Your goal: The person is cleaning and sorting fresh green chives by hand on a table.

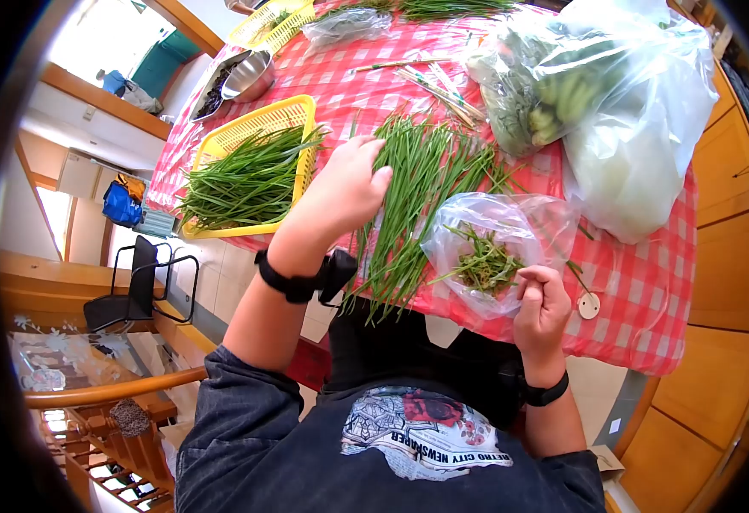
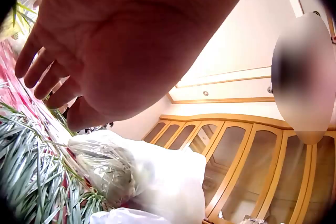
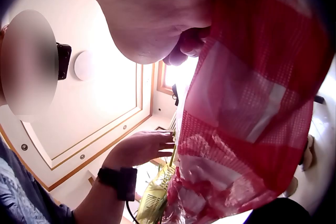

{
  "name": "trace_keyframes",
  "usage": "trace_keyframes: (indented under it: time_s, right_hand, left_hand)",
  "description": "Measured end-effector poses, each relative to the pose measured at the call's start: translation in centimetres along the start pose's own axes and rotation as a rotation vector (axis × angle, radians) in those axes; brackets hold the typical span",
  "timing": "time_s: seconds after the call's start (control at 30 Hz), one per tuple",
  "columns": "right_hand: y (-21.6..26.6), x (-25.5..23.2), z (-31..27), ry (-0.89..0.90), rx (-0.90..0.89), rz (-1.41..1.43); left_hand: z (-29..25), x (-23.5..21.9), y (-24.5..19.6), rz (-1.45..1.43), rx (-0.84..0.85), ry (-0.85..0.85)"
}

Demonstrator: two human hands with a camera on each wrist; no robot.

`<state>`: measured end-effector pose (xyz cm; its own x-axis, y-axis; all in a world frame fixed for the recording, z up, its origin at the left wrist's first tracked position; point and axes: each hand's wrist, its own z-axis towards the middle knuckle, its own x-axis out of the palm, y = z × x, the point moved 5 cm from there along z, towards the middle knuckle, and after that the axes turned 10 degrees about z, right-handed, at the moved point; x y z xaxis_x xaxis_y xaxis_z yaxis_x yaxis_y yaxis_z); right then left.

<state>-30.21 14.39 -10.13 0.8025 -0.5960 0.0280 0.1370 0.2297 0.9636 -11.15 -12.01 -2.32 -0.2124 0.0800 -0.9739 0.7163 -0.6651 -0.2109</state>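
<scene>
Long green stalks (image 1: pixel 417 192) lie spread over the checked cloth. At their upper left edge is my left hand (image 1: pixel 345 184), palm down; the left wrist view shows this hand (image 2: pixel 115 45) with loosely bent, spaced fingers and nothing in its palm. A clear plastic bag (image 1: pixel 554 227) lies open at the table's near edge, with short green trimmings (image 1: pixel 486 261) inside. Beside its near right rim my right hand (image 1: pixel 543 316) has curled fingers; whether they pinch anything is unclear. In the right wrist view, cloth partly hides the fingers of the right hand (image 3: pixel 157 14).
A yellow basket (image 1: pixel 306 115) of green stalks stands at left, with a metal bowl (image 1: pixel 249 77) behind it. Large plastic bags (image 1: pixel 639 162) of vegetables fill the right back. Thin sticks (image 1: pixel 443 90) lie behind the stalks; a round tag (image 1: pixel 589 305) is near the front edge.
</scene>
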Motion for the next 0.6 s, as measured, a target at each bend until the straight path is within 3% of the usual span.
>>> trace_keyframes:
  time_s: [0.17,0.3,0.43,0.6]
  right_hand:
    - [-0.6,-0.3,-0.2,-0.007,0.043,-0.007]
    - [-1.0,-0.5,-0.1,-0.001,0.062,-0.023]
    - [-0.8,-0.2,0.0,0.012,0.05,-0.028]
    - [-0.1,-0.2,0.2,0.006,0.051,-0.057]
  left_hand:
    - [4.3,1.2,0.9,0.047,-0.08,0.216]
    - [4.6,1.8,1.6,0.085,-0.086,0.197]
    - [6.5,1.4,1.5,0.009,0.0,0.036]
    - [9.3,2.6,0.8,0.064,0.014,0.175]
